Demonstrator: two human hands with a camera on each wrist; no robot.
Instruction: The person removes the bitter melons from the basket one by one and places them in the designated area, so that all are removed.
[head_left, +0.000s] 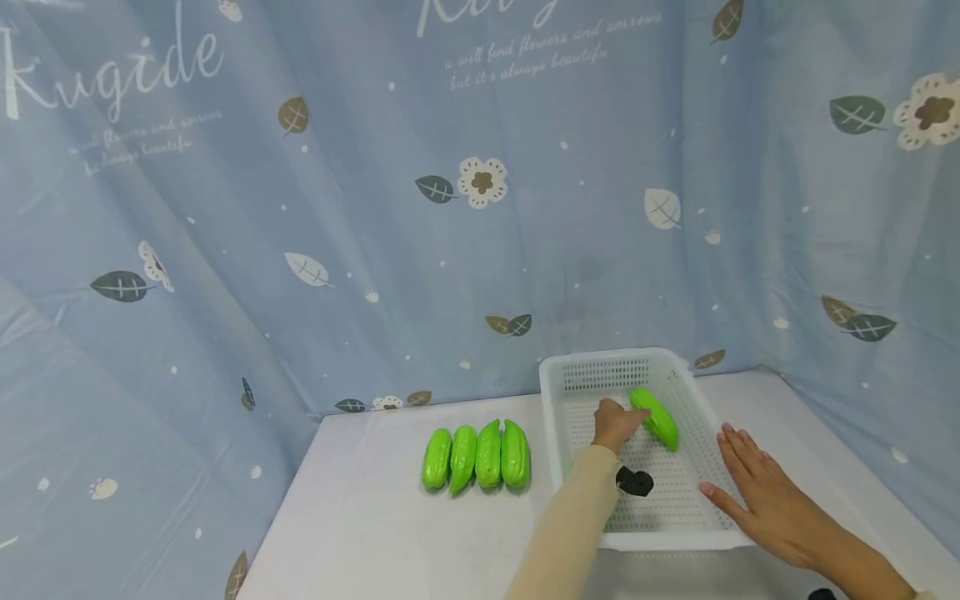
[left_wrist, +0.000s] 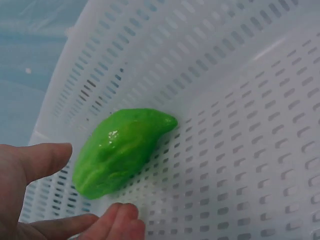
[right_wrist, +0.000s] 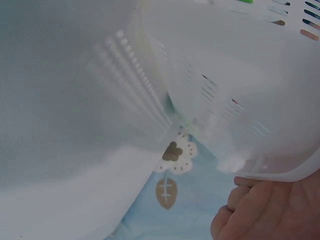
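Note:
A glossy green bitter melon (head_left: 657, 419) lies near the far right wall inside a white perforated plastic basket (head_left: 678, 542). My left hand (head_left: 617, 423) reaches into the basket beside that bitter melon. In the left wrist view, the thumb and fingers (left_wrist: 117, 225) are spread on either side of the bitter melon (left_wrist: 122, 150), with gaps around it. My right hand (head_left: 772, 504) rests at the basket's right rim, its fingers extended. Another green piece (head_left: 607, 523) shows at the basket's near left, mostly hidden by my left sleeve.
Several green bitter melons (head_left: 476, 457) lie side by side on the white table (head_left: 375, 517), left of the basket. A blue printed curtain (head_left: 420, 250) hangs behind the table. My left wrist carries a black camera (head_left: 634, 481).

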